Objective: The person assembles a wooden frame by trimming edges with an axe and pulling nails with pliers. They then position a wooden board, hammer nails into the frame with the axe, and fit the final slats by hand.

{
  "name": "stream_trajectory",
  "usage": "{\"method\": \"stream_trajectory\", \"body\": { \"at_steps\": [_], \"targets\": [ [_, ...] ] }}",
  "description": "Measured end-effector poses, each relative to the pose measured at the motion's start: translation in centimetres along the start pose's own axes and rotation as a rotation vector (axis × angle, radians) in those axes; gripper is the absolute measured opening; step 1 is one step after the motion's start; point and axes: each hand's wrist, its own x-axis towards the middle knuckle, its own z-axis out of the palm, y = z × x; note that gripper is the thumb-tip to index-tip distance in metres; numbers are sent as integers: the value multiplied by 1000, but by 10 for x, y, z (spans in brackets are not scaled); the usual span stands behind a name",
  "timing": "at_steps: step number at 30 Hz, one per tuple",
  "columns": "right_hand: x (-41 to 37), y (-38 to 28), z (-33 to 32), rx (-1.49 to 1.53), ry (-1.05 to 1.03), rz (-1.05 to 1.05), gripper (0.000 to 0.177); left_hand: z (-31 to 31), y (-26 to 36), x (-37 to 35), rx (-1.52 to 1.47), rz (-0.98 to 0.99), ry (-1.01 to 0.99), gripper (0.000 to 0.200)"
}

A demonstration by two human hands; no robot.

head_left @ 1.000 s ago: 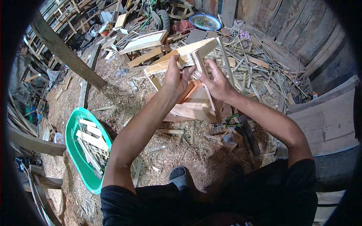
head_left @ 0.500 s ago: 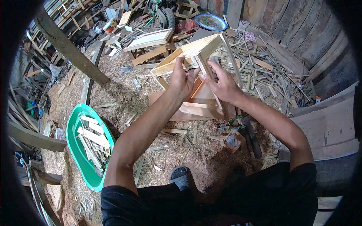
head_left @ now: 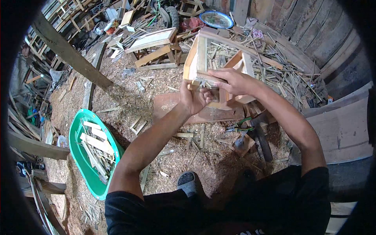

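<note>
Wooden frame [head_left: 200, 55] gripped at its lower edge by left hand [head_left: 194, 98] and right hand [head_left: 231, 80], both closed on it. Green basin [head_left: 71, 135] of offcuts sits left on the sawdust; flat board [head_left: 168, 107] lies beneath the hands.

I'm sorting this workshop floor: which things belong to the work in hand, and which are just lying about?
In hand:
wooden frame, gripped by the left hand and the right hand.

Lying about:
green basin holding wood strips
blue plate
wooden stool
flat board on the sawdust
</note>
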Motion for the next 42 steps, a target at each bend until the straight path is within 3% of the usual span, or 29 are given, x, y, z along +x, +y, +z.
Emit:
{"method": "stream_trajectory", "body": {
  "at_steps": [2, 6, 8, 10, 11, 13, 14, 15, 18, 21, 24, 25, 29, 32, 33, 36, 37, 40, 42],
  "targets": [
    [9, 16, 2, 18, -55, 2, 51, -9, -5, 0, -13, -72, -50, 47],
    [35, 22, 6, 35, -113, -46, 47, -25, -1, -13, -6, -111, 82, 51],
    [48, 30, 27, -27, -106, -106, 47, -47, 0, -20, 26, -106, 54, 55],
    [64, 28, 45, -8, -100, -163, 38, -43, 5, -39, -5, -125, 72, 54],
    [72, 27, 55, -2, -126, -178, 31, -41, 3, -46, 46, -59, 238, 55],
    [78, 18, 68, -12, -125, -206, 17, -64, 8, -57, 163, -142, 182, 52],
    [78, 15, 71, -7, -116, -210, 20, -76, 12, -60, 219, -182, 147, 51],
    [77, 12, 74, -1, -110, -211, 22, -92, 15, -62, 356, -137, 287, 56],
    [60, 4, 87, -138, 28, -143, 36, -150, 40, -63, 908, -100, 346, 59],
    [40, -5, 100, -369, 161, -56, 45, -102, 41, -76, 1081, 397, 555, 54],
    [38, -6, 108, -409, 374, -198, 41, -69, 41, -73, 1157, 611, 446, 36],
    [39, -5, 109, -374, 388, -204, 41, -56, 39, -75, 1156, 582, 442, 29],
    [42, -1, 104, -293, 270, -97, 46, -79, 37, -69, 1097, 612, 320, 36],
    [42, -3, 103, -273, 208, -52, 56, -80, 34, -82, 1379, 718, 174, 47],
    [43, -4, 104, -264, 209, -47, 58, -85, 33, -84, 1394, 664, 162, 54],
    [43, -9, 108, -325, 223, -44, 59, -94, 35, -75, 1442, 711, 253, 51],
    [45, -11, 108, -341, 262, -72, 56, -94, 34, -71, 1334, 748, 223, 49],
    [54, -11, 105, -103, 193, -57, 45, -98, 40, -70, 1509, 764, 247, 48],
    [56, -10, 102, -131, 165, -86, 40, -99, 38, -69, 1508, 790, 267, 46]
  ]
}}
